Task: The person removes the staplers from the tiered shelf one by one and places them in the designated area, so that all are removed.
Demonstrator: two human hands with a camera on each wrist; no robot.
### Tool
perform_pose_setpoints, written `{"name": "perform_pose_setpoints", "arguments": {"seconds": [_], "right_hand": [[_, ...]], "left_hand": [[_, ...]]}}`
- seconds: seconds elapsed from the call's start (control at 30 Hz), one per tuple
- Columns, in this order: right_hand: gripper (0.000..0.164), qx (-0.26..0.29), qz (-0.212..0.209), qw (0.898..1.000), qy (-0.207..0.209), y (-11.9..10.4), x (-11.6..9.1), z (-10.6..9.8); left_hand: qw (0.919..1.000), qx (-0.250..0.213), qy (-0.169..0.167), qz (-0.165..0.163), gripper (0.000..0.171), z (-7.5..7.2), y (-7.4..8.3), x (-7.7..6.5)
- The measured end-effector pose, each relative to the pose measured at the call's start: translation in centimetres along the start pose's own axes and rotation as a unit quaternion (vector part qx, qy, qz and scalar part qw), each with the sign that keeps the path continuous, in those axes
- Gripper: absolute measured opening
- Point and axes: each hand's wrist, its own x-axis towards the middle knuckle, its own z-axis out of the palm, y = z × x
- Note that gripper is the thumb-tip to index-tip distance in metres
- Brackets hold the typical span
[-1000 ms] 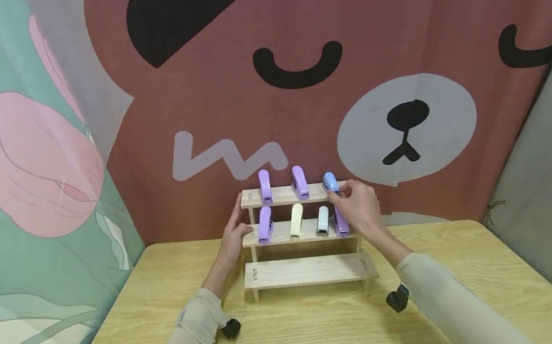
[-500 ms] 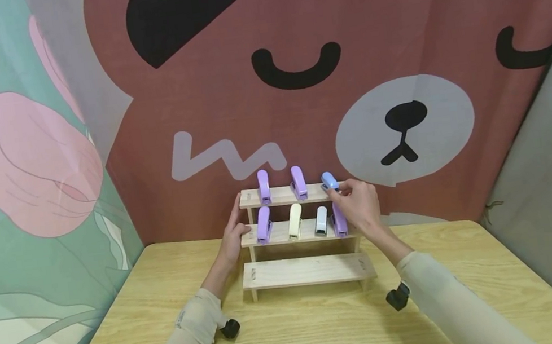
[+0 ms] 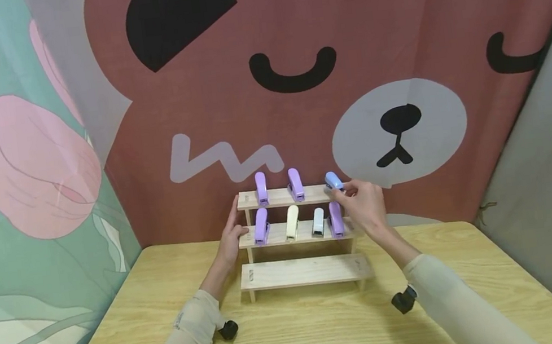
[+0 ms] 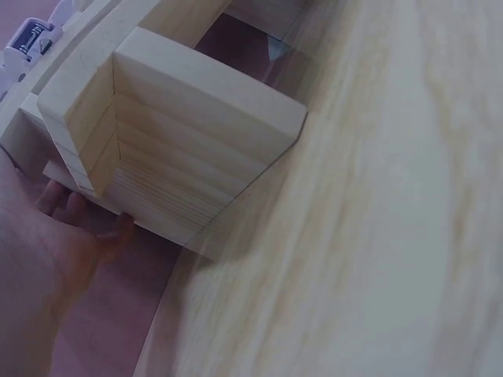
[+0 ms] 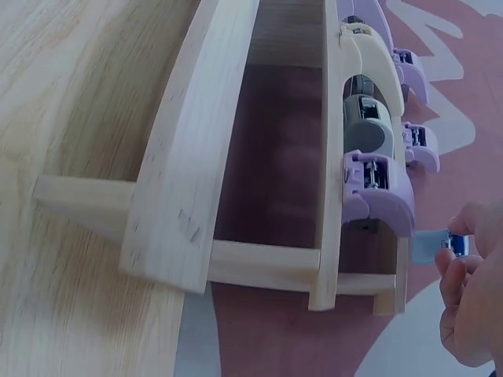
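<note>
A three-step wooden display rack (image 3: 297, 271) stands on the table. At the right end of its top step, my right hand (image 3: 364, 207) pinches a small blue stapler (image 3: 333, 180) between thumb and fingers; the right wrist view also shows the blue stapler (image 5: 429, 246) at the fingertips. The stapler is tilted, and its base is partly hidden. My left hand (image 3: 230, 242) holds the rack's left side, thumb at the middle step; in the left wrist view the fingers (image 4: 75, 206) curl behind the side board.
Two purple staplers (image 3: 295, 184) stand on the top step. The middle step bears a purple stapler (image 3: 261, 226), a cream one (image 3: 292, 223), a pale grey one (image 3: 318, 223) and another purple one (image 3: 336, 219). A printed curtain (image 3: 196, 101) hangs behind the wooden table (image 3: 294, 329).
My right hand has shifted slightly right with the blue stapler, which has turned and now leans more to the left. The left hand keeps its hold on the rack.
</note>
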Motion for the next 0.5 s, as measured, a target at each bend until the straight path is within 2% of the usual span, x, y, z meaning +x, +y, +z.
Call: {"name": "perform_pose_setpoints", "arguments": {"seconds": [0.5], "right_hand": [[0.025,-0.016,-0.020,0.998,0.056,3.3,-1.1,-3.0]], "left_hand": [[1.0000,-0.005,-0.007,-0.003,0.089,-0.1,0.1,-0.1]]}}
